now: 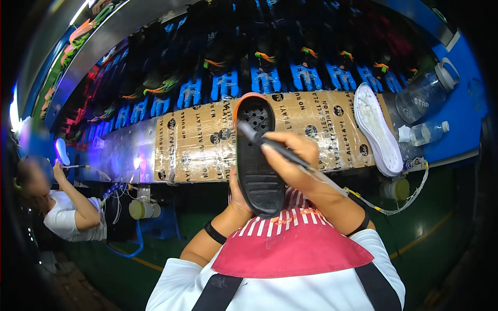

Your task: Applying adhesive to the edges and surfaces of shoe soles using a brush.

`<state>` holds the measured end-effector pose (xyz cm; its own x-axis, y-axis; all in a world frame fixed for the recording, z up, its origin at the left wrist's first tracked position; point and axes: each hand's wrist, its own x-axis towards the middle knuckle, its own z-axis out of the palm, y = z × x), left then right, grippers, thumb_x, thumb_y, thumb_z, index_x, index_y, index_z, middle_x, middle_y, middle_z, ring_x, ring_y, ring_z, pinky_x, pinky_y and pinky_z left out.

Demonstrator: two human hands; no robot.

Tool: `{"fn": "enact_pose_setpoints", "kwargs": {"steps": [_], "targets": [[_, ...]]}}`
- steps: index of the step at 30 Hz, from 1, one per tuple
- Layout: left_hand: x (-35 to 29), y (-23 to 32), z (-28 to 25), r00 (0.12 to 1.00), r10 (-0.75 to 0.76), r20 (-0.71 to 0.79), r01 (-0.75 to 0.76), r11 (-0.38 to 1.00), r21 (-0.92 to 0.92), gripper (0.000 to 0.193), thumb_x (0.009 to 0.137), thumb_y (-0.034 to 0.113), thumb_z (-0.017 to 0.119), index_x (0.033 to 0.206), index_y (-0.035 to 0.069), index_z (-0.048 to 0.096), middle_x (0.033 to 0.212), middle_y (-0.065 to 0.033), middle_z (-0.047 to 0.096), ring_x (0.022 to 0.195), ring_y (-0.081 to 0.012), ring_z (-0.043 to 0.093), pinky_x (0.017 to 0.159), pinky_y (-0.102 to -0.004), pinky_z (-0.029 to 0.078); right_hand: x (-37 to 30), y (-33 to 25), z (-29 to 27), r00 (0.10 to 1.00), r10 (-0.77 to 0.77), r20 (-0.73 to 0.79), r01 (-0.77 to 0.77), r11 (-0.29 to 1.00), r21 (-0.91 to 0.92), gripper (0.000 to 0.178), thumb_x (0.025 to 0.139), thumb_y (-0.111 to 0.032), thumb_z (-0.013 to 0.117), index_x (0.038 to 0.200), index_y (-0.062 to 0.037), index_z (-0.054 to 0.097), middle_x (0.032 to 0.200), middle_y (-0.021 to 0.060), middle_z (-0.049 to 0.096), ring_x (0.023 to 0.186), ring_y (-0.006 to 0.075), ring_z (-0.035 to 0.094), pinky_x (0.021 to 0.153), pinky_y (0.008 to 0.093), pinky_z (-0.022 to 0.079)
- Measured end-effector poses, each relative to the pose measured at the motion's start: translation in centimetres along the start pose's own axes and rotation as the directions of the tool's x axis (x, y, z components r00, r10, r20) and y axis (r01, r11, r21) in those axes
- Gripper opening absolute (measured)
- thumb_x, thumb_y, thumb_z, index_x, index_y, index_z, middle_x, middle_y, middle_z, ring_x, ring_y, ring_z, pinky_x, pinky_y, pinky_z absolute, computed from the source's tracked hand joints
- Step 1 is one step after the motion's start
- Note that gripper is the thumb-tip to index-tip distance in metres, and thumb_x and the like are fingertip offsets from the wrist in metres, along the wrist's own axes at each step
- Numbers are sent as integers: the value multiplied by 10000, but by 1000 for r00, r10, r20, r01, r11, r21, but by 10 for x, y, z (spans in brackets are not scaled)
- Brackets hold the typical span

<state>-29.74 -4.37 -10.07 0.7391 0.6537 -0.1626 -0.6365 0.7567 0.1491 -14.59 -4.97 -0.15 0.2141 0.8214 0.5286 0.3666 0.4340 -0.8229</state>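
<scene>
A black shoe sole [259, 179] with an orange rim at its far end is held up in front of me, its hollows and ridges facing me. My left hand [239, 194] is closed around its left edge near the heel; part of the fingers is hidden behind it. In my right hand [294, 159] is a dark-handled brush [282, 149] with a thin hose running from its back end. The brush's pale, blurred tip lies over the sole's upper left edge; I cannot tell whether it touches.
Cardboard [197, 142] covers the bench. A white sole [377, 132] lies at right, beside a large clear jug [423, 96] and a small bottle [428, 133]. Beyond, blue racks [265, 80] carry dark shoe parts. Another person [78, 210] works at left. A hose [410, 207] loops at right.
</scene>
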Motion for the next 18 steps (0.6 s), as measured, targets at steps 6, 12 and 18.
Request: {"fn": "enact_pose_setpoints", "kwargs": {"steps": [6,12,18], "targets": [[1,-4,-2,998,-20,62,9,986,165,816,792,698,295,1335,95,389,1269,-181,490,1127,-340,527,946,-450,457,6,5,-5,989,-139,-43,127,969,-210,204,732,-63,683,918,-1,623,685,107,585,582,234,582,530,313,445],[0,-1,0,999,17,-29,-15,998,59,803,808,688,282,1355,106,357,1300,-173,464,1157,-324,507,985,-454,421,5,-7,-11,974,-125,191,134,990,-38,173,708,-58,684,867,-11,635,670,112,594,548,254,579,514,331,446],[6,5,-7,999,-25,41,20,994,106,871,766,778,273,1375,157,331,1334,-145,432,1196,-309,469,1009,-450,393,3,2,-11,986,-140,89,156,966,-206,208,723,-27,683,925,6,642,687,113,608,583,211,601,530,296,446]]}}
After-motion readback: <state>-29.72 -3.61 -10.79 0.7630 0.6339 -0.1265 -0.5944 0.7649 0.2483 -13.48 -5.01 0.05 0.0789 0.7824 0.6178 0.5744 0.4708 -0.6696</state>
